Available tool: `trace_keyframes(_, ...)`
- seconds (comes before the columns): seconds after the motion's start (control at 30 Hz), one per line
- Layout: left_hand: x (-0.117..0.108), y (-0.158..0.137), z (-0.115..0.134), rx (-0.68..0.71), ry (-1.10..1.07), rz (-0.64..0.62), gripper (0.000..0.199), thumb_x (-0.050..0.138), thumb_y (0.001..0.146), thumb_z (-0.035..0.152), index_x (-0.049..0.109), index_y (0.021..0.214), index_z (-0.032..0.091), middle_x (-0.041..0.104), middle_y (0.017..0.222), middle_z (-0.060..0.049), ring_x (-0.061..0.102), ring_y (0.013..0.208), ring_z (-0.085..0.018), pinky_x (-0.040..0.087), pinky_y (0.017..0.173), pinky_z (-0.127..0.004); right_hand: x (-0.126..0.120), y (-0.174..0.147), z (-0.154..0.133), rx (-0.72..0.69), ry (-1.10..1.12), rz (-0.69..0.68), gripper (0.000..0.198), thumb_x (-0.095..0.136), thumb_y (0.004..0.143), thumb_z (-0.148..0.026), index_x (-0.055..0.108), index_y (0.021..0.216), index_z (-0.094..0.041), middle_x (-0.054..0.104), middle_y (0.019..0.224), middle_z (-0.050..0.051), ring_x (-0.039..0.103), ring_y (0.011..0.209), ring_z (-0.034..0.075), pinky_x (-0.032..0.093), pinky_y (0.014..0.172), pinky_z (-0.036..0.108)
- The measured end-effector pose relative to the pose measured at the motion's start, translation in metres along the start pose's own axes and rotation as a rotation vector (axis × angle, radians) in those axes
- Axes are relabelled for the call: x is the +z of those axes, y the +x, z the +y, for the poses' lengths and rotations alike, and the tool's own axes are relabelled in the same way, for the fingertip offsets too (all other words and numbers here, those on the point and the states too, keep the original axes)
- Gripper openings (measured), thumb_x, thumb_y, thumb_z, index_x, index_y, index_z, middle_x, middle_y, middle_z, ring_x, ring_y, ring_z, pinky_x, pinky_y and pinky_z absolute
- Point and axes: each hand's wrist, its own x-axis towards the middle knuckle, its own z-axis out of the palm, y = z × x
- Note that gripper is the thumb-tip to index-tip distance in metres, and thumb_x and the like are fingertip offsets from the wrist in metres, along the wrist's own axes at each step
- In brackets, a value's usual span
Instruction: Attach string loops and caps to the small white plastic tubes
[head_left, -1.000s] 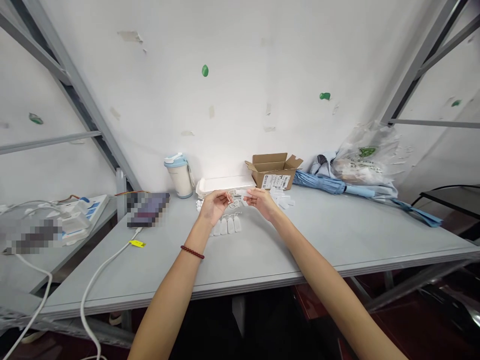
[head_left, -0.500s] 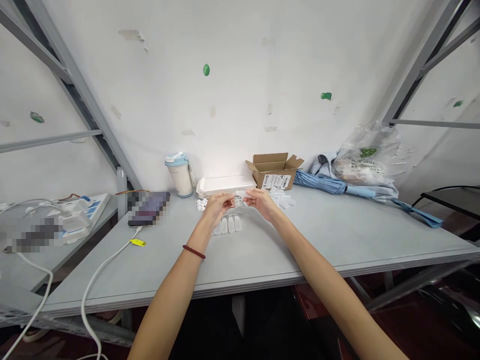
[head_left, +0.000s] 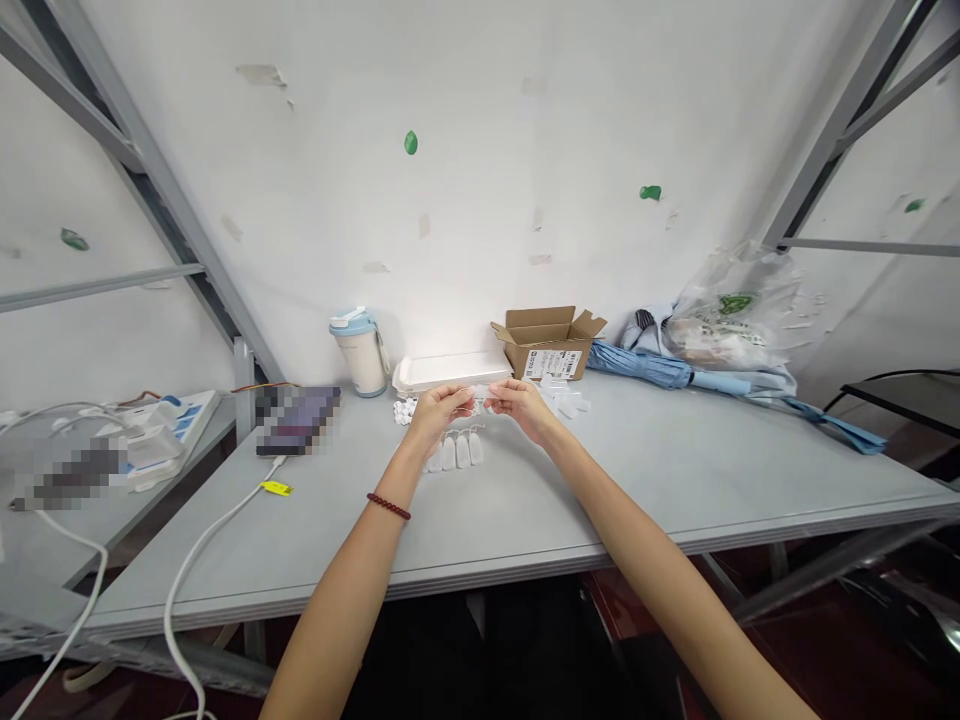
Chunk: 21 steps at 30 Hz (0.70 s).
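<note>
Between my fingertips is a small, whitish translucent piece (head_left: 478, 391), its kind too small to make out. My left hand (head_left: 441, 410), below a red bead bracelet (head_left: 388, 506), pinches its left end. The fingers of my right hand (head_left: 519, 404) are closed on its right end. Just under the hands, a row of several rounded translucent white tag-like pieces (head_left: 463, 450) with thin strings lies on the grey table (head_left: 525, 520). Behind my left hand sits a small heap of white bits (head_left: 404, 411). More clear flat pieces (head_left: 564, 401) lie beyond my right hand.
Along the wall stand a cup with a blue lid (head_left: 360, 350), a white tray (head_left: 450, 370) and an open cardboard box (head_left: 551, 345). A folded blue umbrella (head_left: 645, 366) and a plastic bag (head_left: 735, 320) lie right. A phone (head_left: 300, 420) with a white cable (head_left: 217, 530) is left.
Both hands stay in nearly the same place, still holding the whitish piece. My fingers have shifted very slightly around it.
</note>
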Motion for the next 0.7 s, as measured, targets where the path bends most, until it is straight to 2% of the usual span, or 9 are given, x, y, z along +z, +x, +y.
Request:
trace_keyframes(0.33,-0.003,0.001,0.000,0.003,0.095,0.037,0.023,0.079,0.057,0.033,0.068,0.061,0.013,0.064,0.061,-0.005,0.056,0.060,-0.014,0.045,0.063,-0.028,0.003,-0.004,-0.002,-0.080,-0.185,-0.018,0.028,0.075,0.062,-0.042,0.064,0.068,-0.017,0.066,0.064,0.002,0.054,0.060,0.013,0.038,0.064,0.028)
trace_keyframes(0.43,-0.004,0.001,0.000,-0.028,0.132,0.055,0.026,0.078,0.057,0.035,0.066,0.059,0.012,0.064,0.061,-0.005,0.055,0.058,-0.013,0.045,0.062,-0.027,0.004,-0.003,0.000,-0.175,-0.357,-0.024,0.026,0.071,0.066,-0.043,0.064,0.072,-0.019,0.066,0.066,0.002,0.053,0.061,0.013,0.039,0.064,0.028)
trace_keyframes(0.6,-0.002,0.000,-0.003,-0.025,0.199,0.030,0.034,0.077,0.058,0.043,0.064,0.056,0.011,0.060,0.056,-0.003,0.053,0.054,-0.011,0.042,0.056,-0.025,0.007,-0.003,0.011,-0.455,-0.796,0.015,0.016,0.066,0.073,-0.032,0.067,0.085,-0.020,0.068,0.079,0.003,0.056,0.069,0.015,0.039,0.066,0.028)
trace_keyframes(0.7,-0.003,0.001,-0.005,0.000,0.213,0.029,0.036,0.076,0.058,0.045,0.064,0.058,0.011,0.059,0.056,-0.001,0.052,0.054,-0.010,0.043,0.057,-0.024,0.011,-0.006,0.016,-0.459,-0.885,0.011,0.021,0.055,0.082,-0.027,0.062,0.100,-0.018,0.064,0.069,0.001,0.058,0.062,0.014,0.041,0.064,0.026)
